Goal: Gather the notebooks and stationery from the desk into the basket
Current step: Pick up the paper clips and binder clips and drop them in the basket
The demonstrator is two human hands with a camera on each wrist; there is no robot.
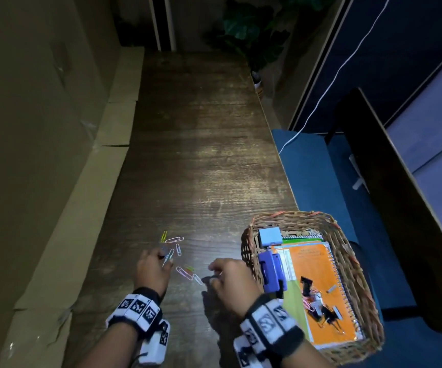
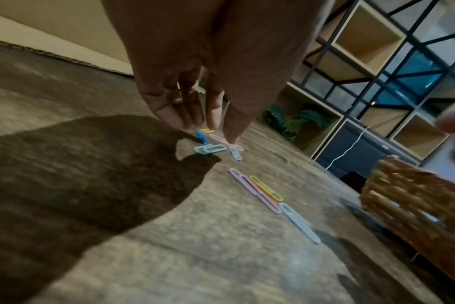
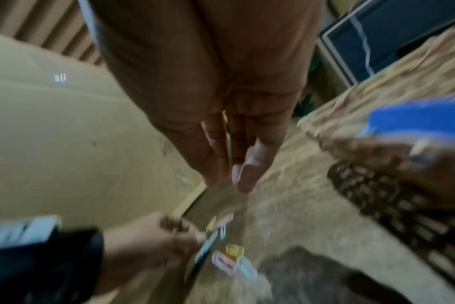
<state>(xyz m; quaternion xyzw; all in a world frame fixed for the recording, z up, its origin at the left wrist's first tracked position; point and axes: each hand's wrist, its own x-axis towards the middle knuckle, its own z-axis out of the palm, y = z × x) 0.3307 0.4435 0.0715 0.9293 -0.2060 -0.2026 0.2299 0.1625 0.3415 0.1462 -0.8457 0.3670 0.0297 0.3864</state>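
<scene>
Several coloured paper clips lie on the wooden desk (image 1: 201,155) in two small groups, a far one (image 1: 173,244) (image 2: 213,148) and a nearer one (image 1: 188,272) (image 2: 262,191) (image 3: 229,259). My left hand (image 1: 161,257) (image 2: 210,131) reaches down with straight fingers, its tips touching the far group. My right hand (image 1: 214,272) (image 3: 229,183) hovers between the clips and the wicker basket (image 1: 294,215) (image 2: 416,197) (image 3: 392,197), fingers relaxed and holding nothing. The basket holds an orange notebook (image 1: 318,277), a purple stapler (image 1: 270,272) (image 3: 416,115), a light blue box (image 1: 269,236) and binder clips (image 1: 320,309).
Cardboard sheets (image 1: 55,181) line the desk's left side. A potted plant (image 1: 254,35) stands at the far end. A blue cabinet (image 1: 310,168) with a white cable (image 1: 320,96) sits right of the desk. Open shelves (image 2: 364,41) rise behind.
</scene>
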